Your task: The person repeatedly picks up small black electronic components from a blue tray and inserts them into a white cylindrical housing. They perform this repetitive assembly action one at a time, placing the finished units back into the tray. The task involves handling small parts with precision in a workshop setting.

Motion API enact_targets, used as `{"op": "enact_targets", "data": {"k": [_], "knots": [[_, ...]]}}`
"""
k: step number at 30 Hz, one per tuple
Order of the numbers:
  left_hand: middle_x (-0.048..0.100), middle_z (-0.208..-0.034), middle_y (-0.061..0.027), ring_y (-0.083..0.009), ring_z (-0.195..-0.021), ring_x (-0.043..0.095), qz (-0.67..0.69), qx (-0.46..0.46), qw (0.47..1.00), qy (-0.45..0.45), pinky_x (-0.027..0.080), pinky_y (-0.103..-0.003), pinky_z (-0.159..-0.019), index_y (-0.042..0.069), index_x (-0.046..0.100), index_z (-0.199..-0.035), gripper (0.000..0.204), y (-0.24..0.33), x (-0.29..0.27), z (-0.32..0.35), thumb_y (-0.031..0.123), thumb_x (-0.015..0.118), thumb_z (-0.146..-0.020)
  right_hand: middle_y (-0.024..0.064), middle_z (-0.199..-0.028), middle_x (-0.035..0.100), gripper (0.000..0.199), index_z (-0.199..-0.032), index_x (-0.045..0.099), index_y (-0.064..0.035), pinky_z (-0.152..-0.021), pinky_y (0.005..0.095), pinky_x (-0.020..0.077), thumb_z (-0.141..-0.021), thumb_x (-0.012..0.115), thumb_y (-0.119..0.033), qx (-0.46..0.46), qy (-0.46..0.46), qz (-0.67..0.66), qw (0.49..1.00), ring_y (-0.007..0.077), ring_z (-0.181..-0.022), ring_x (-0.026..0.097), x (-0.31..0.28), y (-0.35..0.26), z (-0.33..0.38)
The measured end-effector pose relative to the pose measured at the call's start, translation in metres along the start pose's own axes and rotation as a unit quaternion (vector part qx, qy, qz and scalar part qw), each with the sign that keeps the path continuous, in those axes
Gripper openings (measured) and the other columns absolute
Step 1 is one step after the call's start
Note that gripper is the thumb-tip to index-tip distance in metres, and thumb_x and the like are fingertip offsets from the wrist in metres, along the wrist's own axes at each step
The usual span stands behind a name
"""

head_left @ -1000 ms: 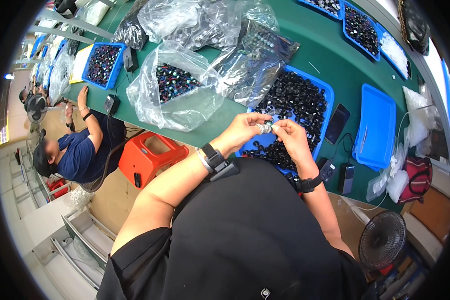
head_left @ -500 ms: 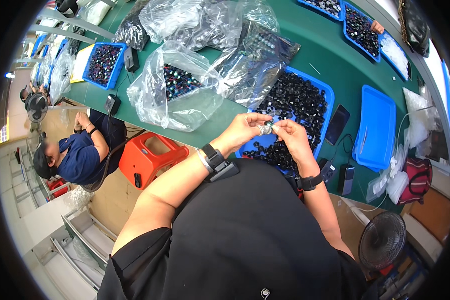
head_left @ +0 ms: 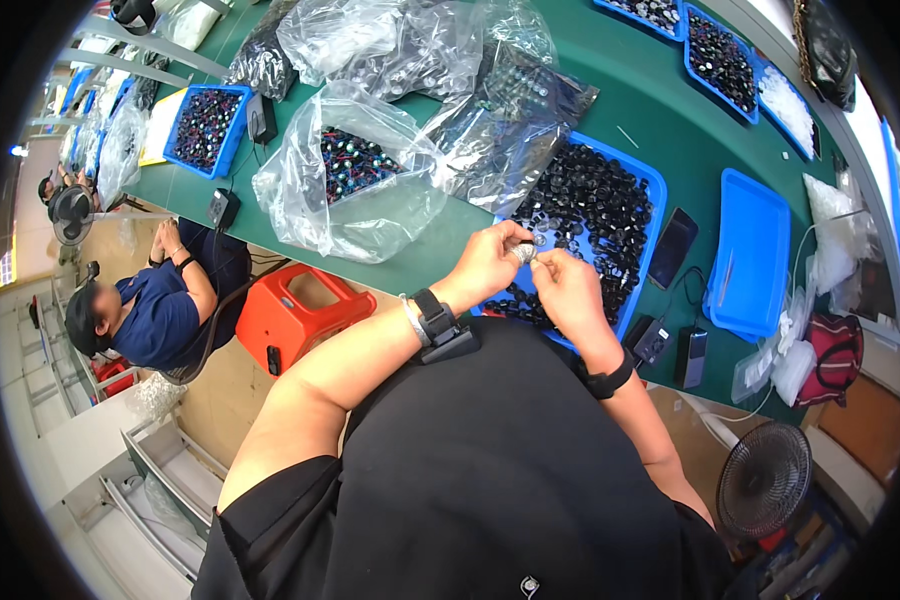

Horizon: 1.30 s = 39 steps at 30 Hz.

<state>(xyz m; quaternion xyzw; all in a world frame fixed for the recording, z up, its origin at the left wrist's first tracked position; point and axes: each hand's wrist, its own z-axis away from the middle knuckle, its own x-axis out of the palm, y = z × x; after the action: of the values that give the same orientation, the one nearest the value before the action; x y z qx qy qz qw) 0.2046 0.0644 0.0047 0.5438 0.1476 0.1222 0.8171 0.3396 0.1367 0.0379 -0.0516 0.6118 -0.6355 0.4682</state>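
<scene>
My left hand [head_left: 488, 265] is closed in a pinch on a small round black part [head_left: 527, 242], mostly hidden by the fingers. Close beside it, my right hand [head_left: 571, 292] pinches at its underside; what lies between those fingertips is too small to name. Both hands are above the near left part of a blue tray [head_left: 654, 225] full of loose black round caps [head_left: 600, 200]. To the left lies an open clear plastic bag [head_left: 310, 215] with small wired parts [head_left: 355, 165] in it.
More filled plastic bags [head_left: 515, 115] lie beyond the tray. On the right are a phone [head_left: 674, 248], a blue tray [head_left: 748, 250] and a black box-shaped device [head_left: 691, 357]. A red stool [head_left: 300, 315] and a seated person [head_left: 165, 305] are at left, a fan [head_left: 765, 480] at lower right.
My right hand has dropped slightly toward me and left, its wrist turning. My left hand has shifted a little, its fingers curling over the small part. The far hand at the upper-right tray is gone.
</scene>
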Motion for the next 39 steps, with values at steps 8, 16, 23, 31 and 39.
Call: {"op": "enact_targets", "data": {"k": [8, 16, 23, 31, 39], "knots": [[0.059, -0.082, -0.0062, -0.0111, -0.067, 0.056, 0.108, -0.09, 0.981, 0.137, 0.049, -0.026, -0.058, -0.005, 0.056, -0.103, 0.021, -0.014, -0.017, -0.004, 0.009, 0.058, -0.087, 0.0046, -0.072, 0.062, 0.016, -0.095, 0.061, 0.0017, -0.051, 0.0215, 0.0442, -0.089, 0.056, -0.013, 0.106, -0.048, -0.184, 0.976, 0.0075, -0.055, 0.054, -0.014, 0.007, -0.005], [0.062, -0.093, -0.01, -0.0165, -0.081, 0.063, 0.229, -0.057, 0.961, 0.148, 0.054, -0.027, -0.073, -0.005, 0.056, -0.106, 0.022, -0.019, -0.072, -0.004, 0.005, 0.056, -0.086, 0.0057, -0.075, 0.061, 0.018, -0.098, 0.06, 0.0022, -0.053, 0.0212, 0.044, -0.089, 0.056, -0.013, 0.124, -0.052, -0.225, 0.965, 0.0077, -0.056, 0.053, -0.008, 0.056, -0.005], [0.058, -0.079, -0.0043, -0.0102, -0.059, 0.055, 0.058, 0.124, 0.913, 0.383, 0.048, -0.024, -0.054, -0.001, 0.057, -0.097, 0.016, -0.009, -0.165, -0.004, 0.006, 0.056, -0.083, 0.0057, -0.076, 0.062, 0.021, -0.102, 0.059, 0.0029, -0.053, 0.0212, 0.043, -0.089, 0.056, -0.014, 0.142, -0.044, -0.201, 0.968, 0.0075, -0.056, 0.052, -0.008, 0.074, 0.001], [0.056, -0.115, -0.0205, -0.0348, -0.106, 0.051, -0.458, 0.229, 0.775, 0.37, 0.04, -0.041, -0.093, -0.001, 0.053, -0.117, 0.047, 0.002, -0.182, -0.029, 0.009, 0.068, -0.074, 0.0038, -0.075, 0.061, 0.02, -0.101, 0.06, 0.0011, -0.053, 0.0208, 0.0419, -0.09, 0.057, -0.015, 0.172, -0.023, -0.228, 0.958, 0.0063, -0.057, 0.051, -0.002, 0.079, 0.006], [0.055, -0.082, -0.0051, -0.0226, -0.086, 0.05, -0.551, 0.269, 0.786, -0.08, 0.04, -0.033, -0.075, 0.007, 0.066, -0.09, 0.019, -0.055, -0.016, 0.005, 0.012, 0.056, -0.074, 0.0026, -0.075, 0.06, 0.019, -0.1, 0.061, -0.0013, -0.053, 0.0203, 0.0415, -0.09, 0.058, -0.016, 0.187, -0.045, -0.236, 0.952, 0.0061, -0.058, 0.051, 0.003, 0.078, 0.012]]}}
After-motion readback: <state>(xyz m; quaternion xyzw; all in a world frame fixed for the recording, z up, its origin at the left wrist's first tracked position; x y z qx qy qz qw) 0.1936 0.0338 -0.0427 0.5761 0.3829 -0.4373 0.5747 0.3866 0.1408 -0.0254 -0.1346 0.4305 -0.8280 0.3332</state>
